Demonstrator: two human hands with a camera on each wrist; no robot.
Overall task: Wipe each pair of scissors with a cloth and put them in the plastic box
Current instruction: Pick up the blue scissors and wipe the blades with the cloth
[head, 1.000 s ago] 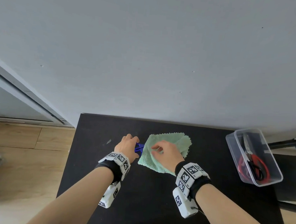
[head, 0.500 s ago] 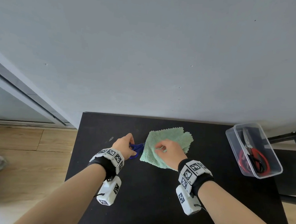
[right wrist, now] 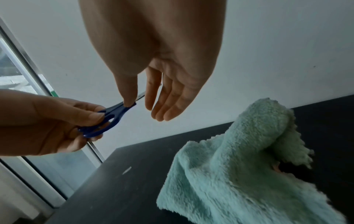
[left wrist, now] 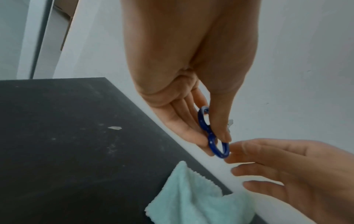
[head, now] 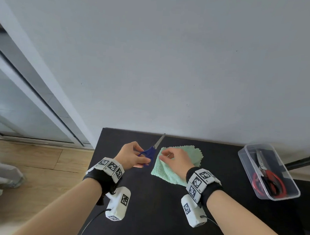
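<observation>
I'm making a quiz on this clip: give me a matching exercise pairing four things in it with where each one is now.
Things:
1. blue scissors
2. cloth
3. red scissors
4. box

Places:
A. in the box
B. at the table's right edge
C. held in the left hand
D. lying on the table under the right hand

Pairs: 1-C, 2-D, 3-A, 4-B

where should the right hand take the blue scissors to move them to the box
Probably the shank just ahead of the handle loops, coming from the right. The left hand pinches the loops of the blue scissors, so they are taken; the closed blades point up and away toward the wall, and the right hand already hovers open beside them.
</observation>
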